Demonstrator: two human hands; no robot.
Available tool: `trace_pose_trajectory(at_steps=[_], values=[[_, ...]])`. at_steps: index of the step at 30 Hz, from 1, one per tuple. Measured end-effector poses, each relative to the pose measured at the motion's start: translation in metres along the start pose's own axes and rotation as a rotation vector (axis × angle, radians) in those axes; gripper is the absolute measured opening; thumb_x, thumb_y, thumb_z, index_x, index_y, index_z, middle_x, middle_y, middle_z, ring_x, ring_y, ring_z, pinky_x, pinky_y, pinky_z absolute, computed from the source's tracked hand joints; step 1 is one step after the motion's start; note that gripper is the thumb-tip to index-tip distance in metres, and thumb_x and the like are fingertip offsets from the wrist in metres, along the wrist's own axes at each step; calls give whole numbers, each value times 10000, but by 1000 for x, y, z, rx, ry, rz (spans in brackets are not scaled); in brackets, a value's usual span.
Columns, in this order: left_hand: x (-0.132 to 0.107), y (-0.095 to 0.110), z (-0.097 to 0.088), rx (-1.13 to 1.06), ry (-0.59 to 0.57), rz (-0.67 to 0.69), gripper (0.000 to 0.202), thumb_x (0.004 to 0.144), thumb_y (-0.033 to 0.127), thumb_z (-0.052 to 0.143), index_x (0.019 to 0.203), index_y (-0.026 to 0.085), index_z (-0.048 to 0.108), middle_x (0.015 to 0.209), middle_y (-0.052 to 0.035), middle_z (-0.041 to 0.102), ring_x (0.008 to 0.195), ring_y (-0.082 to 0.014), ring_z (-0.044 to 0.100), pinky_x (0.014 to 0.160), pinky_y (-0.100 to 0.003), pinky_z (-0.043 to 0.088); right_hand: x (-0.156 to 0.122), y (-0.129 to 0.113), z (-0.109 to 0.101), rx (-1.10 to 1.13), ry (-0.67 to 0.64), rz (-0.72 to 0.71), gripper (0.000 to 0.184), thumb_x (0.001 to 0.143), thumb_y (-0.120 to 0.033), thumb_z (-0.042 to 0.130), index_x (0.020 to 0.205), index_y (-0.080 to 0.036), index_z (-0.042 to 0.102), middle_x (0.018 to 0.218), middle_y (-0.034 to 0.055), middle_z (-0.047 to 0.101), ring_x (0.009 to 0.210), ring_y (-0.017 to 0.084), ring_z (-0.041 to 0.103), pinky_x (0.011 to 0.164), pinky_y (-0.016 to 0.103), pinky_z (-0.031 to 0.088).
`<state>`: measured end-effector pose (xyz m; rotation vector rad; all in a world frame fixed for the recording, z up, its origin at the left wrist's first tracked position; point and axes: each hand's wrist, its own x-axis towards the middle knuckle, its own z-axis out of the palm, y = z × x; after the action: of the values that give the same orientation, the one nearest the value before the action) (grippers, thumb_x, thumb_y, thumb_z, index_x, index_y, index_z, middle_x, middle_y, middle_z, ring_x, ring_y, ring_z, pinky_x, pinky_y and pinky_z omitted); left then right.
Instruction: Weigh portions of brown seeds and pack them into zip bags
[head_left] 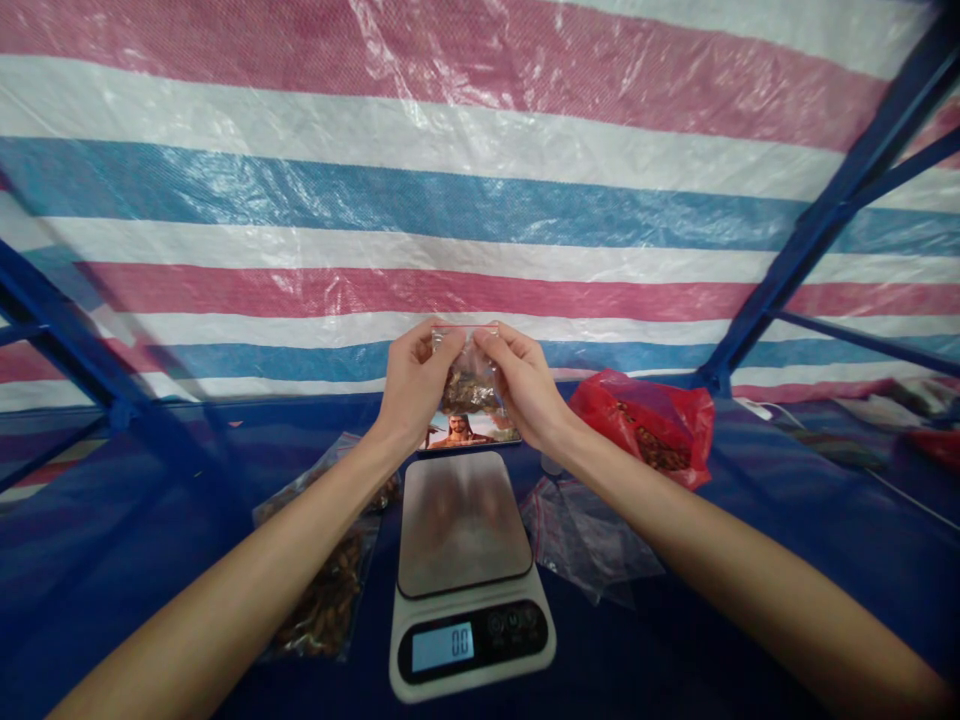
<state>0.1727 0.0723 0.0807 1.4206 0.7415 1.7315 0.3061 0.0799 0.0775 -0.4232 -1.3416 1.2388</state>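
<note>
Between my two hands hangs a small clear zip bag [472, 385] with brown dried pieces in its lower part. My left hand [417, 380] pinches its top left corner, and my right hand [523, 375] pinches the top right, both thumbs near the red zip line. Below the hands stands a digital kitchen scale [466, 530] with a bare steel plate; its display reads 0.0. Behind the bag a phone [469, 432] shows a picture of a figure, partly covered by the bag.
Filled zip bags [330, 590] lie left of the scale, partly under my left forearm. Flat clear bags [589, 535] lie to its right. A red bag [649, 425] with brown pieces stands open at back right. Blue frame bars [806, 225] and a striped tarp [450, 170] enclose the blue table.
</note>
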Motion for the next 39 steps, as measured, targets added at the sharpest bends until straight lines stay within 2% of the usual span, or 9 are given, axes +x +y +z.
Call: trace_pose_trajectory(at_steps=[8,13,16,19,25,29,34,37,39], values=[[-1,1,1,-18,-42,-53,194,833,385,783,810,220,682,697,27,627,610,-120,551,578,-234,437,0,-4,1,25,26,5,264,905,-334,735,713,-214,599,648,-46,510,598,111,415,569,257,305],[2,9,-1,45,-96,-29,228,821,385,788,741,210,665,647,30,575,563,-104,484,542,-227,398,2,-11,0,-32,-72,18,349,900,-453,770,716,-218,590,648,-51,491,571,105,385,541,256,294],[3,12,-2,68,-112,-4,214,823,381,794,749,205,697,667,12,619,591,-116,523,568,-237,425,4,-17,-3,-107,-99,-19,394,885,-492,792,695,-221,578,588,-64,434,533,102,347,515,261,271],[2,14,-3,85,-100,14,241,818,401,818,739,198,714,703,-11,668,637,-133,579,605,-248,460,6,-21,-10,-188,-117,-42,372,890,-503,786,713,-221,619,569,-54,489,512,110,411,507,263,332],[-1,8,1,-79,-21,-137,286,821,456,815,726,206,710,642,9,615,546,-121,545,539,-256,455,12,-20,-25,-261,-139,-11,374,849,-526,816,723,-205,673,644,-4,662,526,121,557,521,270,433],[1,2,-2,-9,1,-84,276,834,474,798,758,213,745,685,0,668,611,-132,584,588,-252,472,15,-17,-27,-300,-162,8,378,895,-539,768,750,-200,685,630,0,672,513,121,568,510,266,427],[3,2,-8,213,-26,33,198,837,398,802,796,205,807,762,-19,740,693,-140,619,636,-239,473,11,-12,-22,-353,-68,-59,431,864,-573,795,691,-204,656,571,-25,596,501,115,513,493,263,393],[3,3,-9,229,-6,28,225,832,410,804,762,196,802,751,-30,740,688,-150,634,617,-245,484,10,-12,-19,-378,-84,-77,446,863,-603,786,705,-209,651,567,-30,586,466,116,511,468,270,383],[3,6,-8,161,17,-21,267,820,453,813,771,191,797,751,-35,743,653,-149,636,584,-249,495,11,-16,-18,-386,-141,-75,406,883,-582,772,760,-208,676,599,-19,630,480,136,580,482,281,433]])
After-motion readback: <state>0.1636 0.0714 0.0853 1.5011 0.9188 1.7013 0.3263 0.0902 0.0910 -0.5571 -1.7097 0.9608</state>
